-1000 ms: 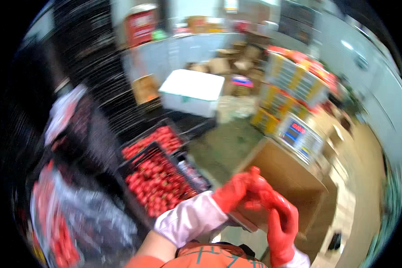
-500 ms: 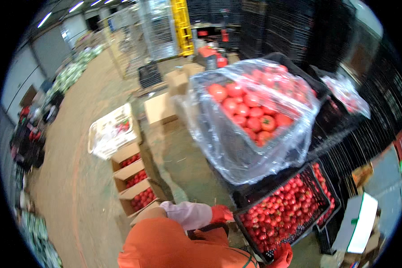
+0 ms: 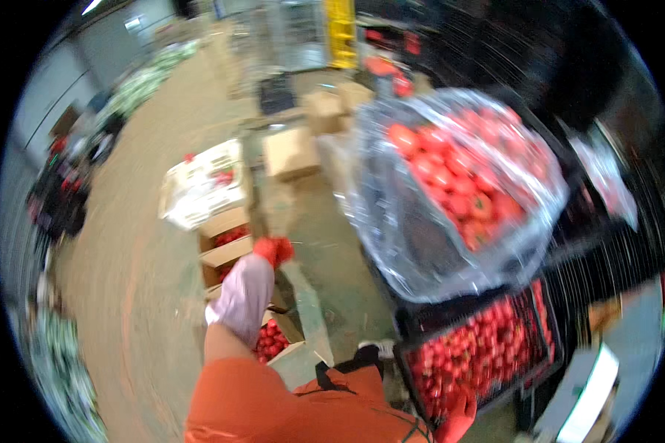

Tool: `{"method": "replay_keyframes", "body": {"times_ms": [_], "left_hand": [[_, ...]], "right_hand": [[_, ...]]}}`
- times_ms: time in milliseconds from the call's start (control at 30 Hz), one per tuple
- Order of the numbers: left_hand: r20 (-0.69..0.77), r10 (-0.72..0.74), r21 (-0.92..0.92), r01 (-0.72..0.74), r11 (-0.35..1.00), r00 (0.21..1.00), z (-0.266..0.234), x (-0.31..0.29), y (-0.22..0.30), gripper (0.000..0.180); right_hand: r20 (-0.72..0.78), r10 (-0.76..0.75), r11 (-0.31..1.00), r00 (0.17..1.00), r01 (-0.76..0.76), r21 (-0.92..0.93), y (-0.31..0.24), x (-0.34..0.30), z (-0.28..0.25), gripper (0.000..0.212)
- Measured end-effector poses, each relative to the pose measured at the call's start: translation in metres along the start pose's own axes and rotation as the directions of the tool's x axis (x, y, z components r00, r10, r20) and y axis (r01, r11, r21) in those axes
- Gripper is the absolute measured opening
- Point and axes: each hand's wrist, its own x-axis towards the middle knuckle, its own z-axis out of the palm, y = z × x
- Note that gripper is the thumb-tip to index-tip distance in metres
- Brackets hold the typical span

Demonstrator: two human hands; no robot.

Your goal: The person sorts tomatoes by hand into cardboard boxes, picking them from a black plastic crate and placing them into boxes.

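My left hand (image 3: 275,252), in a red glove below a pale pink sleeve cover, reaches out over the row of open cardboard boxes (image 3: 224,257). Motion smears its fingers, and whether they hold anything is unclear. Small red tomatoes (image 3: 271,341) fill the nearest box, which shows below my forearm. My right hand (image 3: 458,417), also red-gloved, is closed at the near corner of a black plastic crate (image 3: 408,376) filled with small red tomatoes (image 3: 465,343). Above that crate, larger tomatoes (image 3: 458,184) fill a container lined with clear plastic film (image 3: 391,244).
A cream basket (image 3: 171,193) holding plastic bags stands beyond the boxes. Closed cardboard cartons (image 3: 291,153) stand farther ahead on the floor. Tall stacks of black crates (image 3: 488,44) rise behind the large tomatoes. Green produce (image 3: 146,85) lies along the left wall.
My left hand has moved left and forward, from beside the black crate to over the cardboard boxes. My right hand stays by the crate corner. The whole view has shifted.
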Motion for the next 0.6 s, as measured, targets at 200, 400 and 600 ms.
{"method": "replay_keyframes", "body": {"times_ms": [200, 400, 600], "left_hand": [[0.49, -0.504, 0.845, -0.246, 0.475, 0.711, 0.184, -0.132, -0.146, 0.037], [0.241, -0.866, 0.969, -0.062, 0.238, 0.438, 0.304, -0.183, -0.246, 0.051], [0.626, -0.675, 0.726, -0.607, 0.323, 0.39, 0.289, -0.144, -0.364, 0.024]], "right_hand": [[-0.216, -0.08, 0.982, 0.973, 0.04, -0.184, -0.021, -0.052, -0.001, 0.025], [-0.453, 0.083, 0.959, 0.888, -0.194, -0.206, 0.008, -0.081, -0.03, 0.036], [-0.529, 0.275, 0.958, 0.803, -0.278, 0.076, 0.049, -0.09, -0.027, 0.038]]}}
